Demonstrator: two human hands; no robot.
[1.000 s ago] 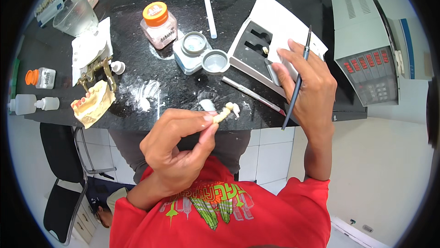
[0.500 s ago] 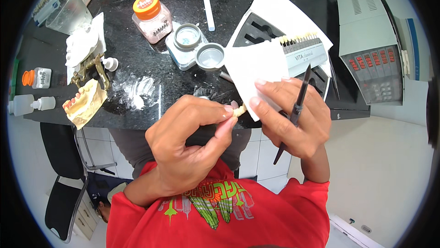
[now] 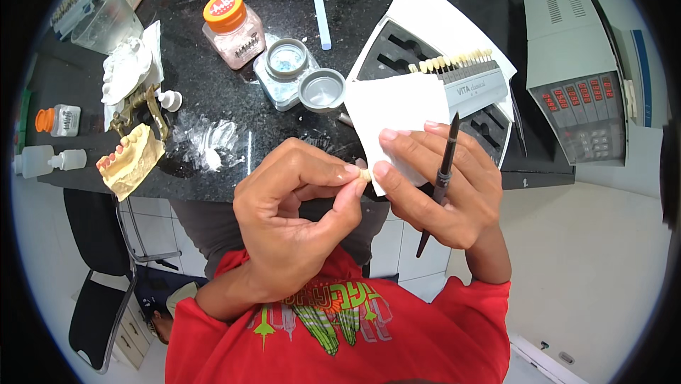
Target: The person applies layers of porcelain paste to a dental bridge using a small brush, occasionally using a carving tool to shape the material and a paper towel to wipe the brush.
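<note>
My left hand (image 3: 294,224) pinches a small cream tooth-shaped piece (image 3: 364,173) between thumb and fingertips, just in front of the black counter's edge. My right hand (image 3: 440,182) holds a white square of paper (image 3: 397,111) against that piece with thumb and forefinger. A thin dark brush (image 3: 441,178) is tucked between the right hand's fingers, tip pointing up. Both hands meet at the small piece, above my red shirt.
On the black counter (image 3: 284,15) stand an orange-capped jar of pink powder (image 3: 230,29), a twin glass dish (image 3: 298,75), a tooth shade guide (image 3: 464,75) on a tray, a plaster jaw model (image 3: 128,160), white powder (image 3: 209,143), small bottles (image 3: 53,139), and a grey machine (image 3: 574,65) on the right.
My right hand picked the white paper off the tray and brought it to the left hand. Both hands drew closer together and now meet at the small piece.
</note>
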